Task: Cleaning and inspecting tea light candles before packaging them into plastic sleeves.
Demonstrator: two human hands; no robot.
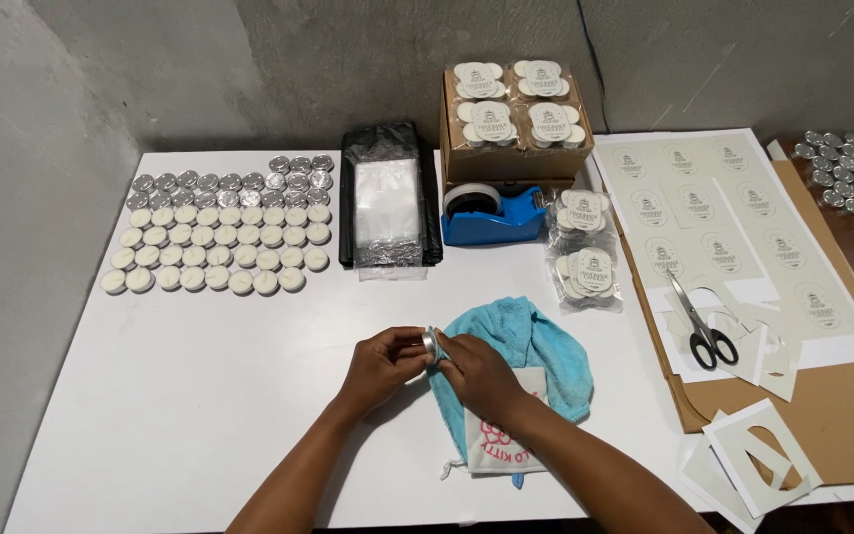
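Hands [437, 364] over white table [180, 396], grey wall [249, 69] behind.

Both forearms bare to the hands, no sleeves, rings or watch.

Shiny metal cup [430, 345]; fluffy blue cloth [531, 346]; matt white table [190, 396]; glossy plastic tape dispenser [494, 216].

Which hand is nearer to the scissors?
Right. The right hand lies left of the scissors; the left hand is farther left.
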